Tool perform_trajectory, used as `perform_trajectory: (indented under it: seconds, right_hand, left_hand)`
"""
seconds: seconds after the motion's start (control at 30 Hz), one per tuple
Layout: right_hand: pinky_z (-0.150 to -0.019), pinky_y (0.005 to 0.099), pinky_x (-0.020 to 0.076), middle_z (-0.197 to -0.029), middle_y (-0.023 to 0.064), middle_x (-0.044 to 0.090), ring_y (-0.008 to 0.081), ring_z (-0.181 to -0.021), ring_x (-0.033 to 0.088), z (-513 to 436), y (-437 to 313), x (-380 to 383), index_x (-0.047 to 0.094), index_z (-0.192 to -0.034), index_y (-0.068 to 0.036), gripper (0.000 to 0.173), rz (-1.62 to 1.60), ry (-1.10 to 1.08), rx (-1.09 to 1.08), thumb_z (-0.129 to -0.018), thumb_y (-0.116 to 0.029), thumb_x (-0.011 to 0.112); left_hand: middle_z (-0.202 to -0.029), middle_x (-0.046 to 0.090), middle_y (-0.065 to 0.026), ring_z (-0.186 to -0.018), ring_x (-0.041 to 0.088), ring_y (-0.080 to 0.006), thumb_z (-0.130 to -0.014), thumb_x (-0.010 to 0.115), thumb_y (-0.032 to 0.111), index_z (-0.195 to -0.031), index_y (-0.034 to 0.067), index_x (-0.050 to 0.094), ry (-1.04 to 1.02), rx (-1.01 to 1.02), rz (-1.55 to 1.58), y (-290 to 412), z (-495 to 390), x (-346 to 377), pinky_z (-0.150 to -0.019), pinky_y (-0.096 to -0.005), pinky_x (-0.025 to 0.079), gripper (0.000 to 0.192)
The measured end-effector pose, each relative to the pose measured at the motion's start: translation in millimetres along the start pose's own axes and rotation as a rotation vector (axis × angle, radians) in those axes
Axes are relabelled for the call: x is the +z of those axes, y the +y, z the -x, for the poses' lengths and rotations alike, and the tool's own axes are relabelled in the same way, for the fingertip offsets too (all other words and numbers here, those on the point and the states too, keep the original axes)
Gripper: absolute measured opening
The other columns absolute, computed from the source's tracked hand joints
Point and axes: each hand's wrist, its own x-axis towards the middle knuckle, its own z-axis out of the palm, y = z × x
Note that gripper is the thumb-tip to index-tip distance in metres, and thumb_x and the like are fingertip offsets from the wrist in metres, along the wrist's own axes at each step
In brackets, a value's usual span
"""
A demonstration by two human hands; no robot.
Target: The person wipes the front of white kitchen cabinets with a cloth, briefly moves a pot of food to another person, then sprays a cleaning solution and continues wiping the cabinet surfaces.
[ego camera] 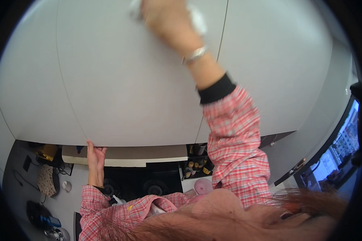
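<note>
My right hand [169, 22], blurred and cut by the top edge of the view, presses a white cloth [197, 21] against the pale front of an upper cabinet door [129, 84]. A silver watch or bracelet [196, 54] circles the right wrist, above a black cuff on a red plaid sleeve. Lower left, my left hand [96, 153] is raised with its fingertips at the bottom edge of the cabinet, near a seam between doors. The left palm shows and holds nothing that I can see.
Below the cabinet lies a black gas cooktop [155, 186]. Small seasoning bottles [191, 169] stand in a rack to its right. A patterned cloth cover [47, 180], a white cup [66, 186] and cables are at the left. A window [335, 156] is at the far right.
</note>
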Motion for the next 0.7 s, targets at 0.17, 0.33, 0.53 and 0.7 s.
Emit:
perform_trajectory:
  seconds: [0.17, 0.33, 0.53, 0.7]
  right_hand:
    - [-0.113, 0.0552, 0.0191, -0.134, 0.0152, 0.047, 0.0351, -0.137, 0.032, 169, -93, -29, 0.051, -0.129, -0.004, 0.050, -0.130, -0.307, -0.247, -0.079, -0.009, 0.058]
    - [-0.112, 0.0566, 0.0185, -0.138, 0.0169, 0.045, 0.0379, -0.134, 0.035, 101, -42, -82, 0.049, -0.129, -0.001, 0.048, 0.038, -0.384, -0.166, -0.081, -0.008, 0.054]
    - [-0.112, 0.0488, 0.0248, -0.135, 0.0274, 0.045, 0.0397, -0.130, 0.037, -11, 55, -77, 0.044, -0.130, 0.009, 0.043, 0.279, 0.056, 0.151, -0.090, -0.007, 0.049]
    - [-0.110, 0.0481, 0.0267, -0.127, 0.0271, 0.053, 0.0393, -0.123, 0.045, 29, 50, -94, 0.053, -0.121, 0.010, 0.037, 0.355, 0.074, 0.077, -0.088, -0.006, 0.051]
  left_hand:
    - [-0.126, 0.052, -0.0036, -0.114, 0.052, -0.0203, -0.097, 0.048, 0.045, -0.128, 0.013, 0.045, -0.003, 0.015, -0.001, -2, -3, -2, -0.090, -0.0400, 0.045, 0.045]
    - [-0.126, 0.053, -0.0021, -0.114, 0.052, -0.0201, -0.096, 0.051, 0.044, -0.126, 0.014, 0.047, 0.023, -0.014, 0.002, 3, 2, 6, -0.092, -0.0398, 0.044, 0.043]
    - [-0.126, 0.051, -0.0042, -0.113, 0.052, -0.0217, -0.094, 0.052, 0.048, -0.129, 0.011, 0.042, 0.022, -0.003, -0.044, 3, 2, 11, -0.089, -0.0413, 0.046, 0.052]
    - [-0.127, 0.051, -0.0033, -0.115, 0.051, -0.0215, -0.092, 0.054, 0.051, -0.129, 0.013, 0.042, -0.022, -0.062, -0.080, 3, -1, 1, -0.090, -0.0425, 0.044, 0.055]
